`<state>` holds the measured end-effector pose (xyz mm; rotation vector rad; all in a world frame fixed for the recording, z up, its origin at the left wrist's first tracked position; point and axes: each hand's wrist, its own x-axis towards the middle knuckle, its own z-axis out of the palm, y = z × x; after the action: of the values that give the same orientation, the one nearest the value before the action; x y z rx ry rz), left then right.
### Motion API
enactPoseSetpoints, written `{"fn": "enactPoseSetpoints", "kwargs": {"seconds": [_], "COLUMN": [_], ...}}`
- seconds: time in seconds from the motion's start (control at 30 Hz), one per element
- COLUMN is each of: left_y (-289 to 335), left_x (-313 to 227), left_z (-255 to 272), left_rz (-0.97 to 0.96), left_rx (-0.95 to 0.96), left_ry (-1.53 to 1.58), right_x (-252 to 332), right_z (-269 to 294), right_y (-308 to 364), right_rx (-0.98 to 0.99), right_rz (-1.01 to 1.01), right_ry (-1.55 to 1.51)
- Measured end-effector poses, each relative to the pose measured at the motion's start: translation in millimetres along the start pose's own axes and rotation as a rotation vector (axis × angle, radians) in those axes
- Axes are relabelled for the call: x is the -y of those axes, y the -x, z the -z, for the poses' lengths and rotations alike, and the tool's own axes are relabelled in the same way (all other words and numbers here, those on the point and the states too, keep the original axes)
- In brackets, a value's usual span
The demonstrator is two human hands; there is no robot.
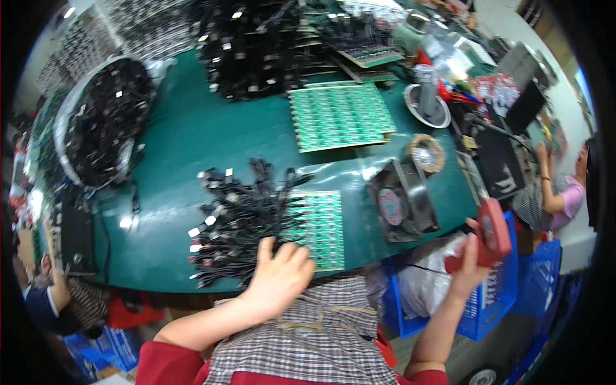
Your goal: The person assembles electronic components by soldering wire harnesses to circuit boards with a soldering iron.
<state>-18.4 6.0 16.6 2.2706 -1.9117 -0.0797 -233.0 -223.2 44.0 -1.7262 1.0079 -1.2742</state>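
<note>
The left hand (pixel 282 276) curls over cables (pixel 221 231) and board (pixel 328 224) near the table (pixel 186 141) edge — perhaps steadying them, grip unclear; the right hand (pixel 470 264) grasps a red tool (pixel 494 234), well aside.

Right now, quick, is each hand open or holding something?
Left hand: fingers curled at black cables and a green circuit board; grip unclear.
Right hand: closed on a red handheld tool.
</note>
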Motion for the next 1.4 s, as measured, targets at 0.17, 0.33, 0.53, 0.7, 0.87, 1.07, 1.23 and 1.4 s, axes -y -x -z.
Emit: {"fn": "enactPoseSetpoints", "kwargs": {"seconds": [0.17,0.33,0.53,0.7,0.87,1.07,1.23,1.4], "left_y": [-17,-10,43,63,67,158,155,145], "left_x": [23,49,42,54,119,210,204,194], "left_z": [10,25,15,23,47,29,17,25], "left_rz": [-0.035,-0.018,0.288,0.445,0.687,1.262,1.178,0.744], "left_rx": [-0.133,-0.148,-0.202,-0.321,-0.63,-0.491,-0.383,-0.558], "left_ry": [-0.164,-0.443,-0.237,0.091,0.043,-0.366,0.275,1.158], "right_x": [1,22,47,44,34,32,33,41], "right_z": [37,64,80,56,-5,-47,-33,-4], "right_y": [31,57,78,58,39,30,31,40], "right_rx": [-0.112,-0.216,-0.276,-0.259,-0.082,0.054,0.055,0.044], "right_rz": [0.019,0.017,0.108,0.085,0.078,0.097,0.118,0.132], "right_ry": [-0.08,-0.041,-0.063,-0.146,-0.319,-0.438,-0.389,-0.299]}}
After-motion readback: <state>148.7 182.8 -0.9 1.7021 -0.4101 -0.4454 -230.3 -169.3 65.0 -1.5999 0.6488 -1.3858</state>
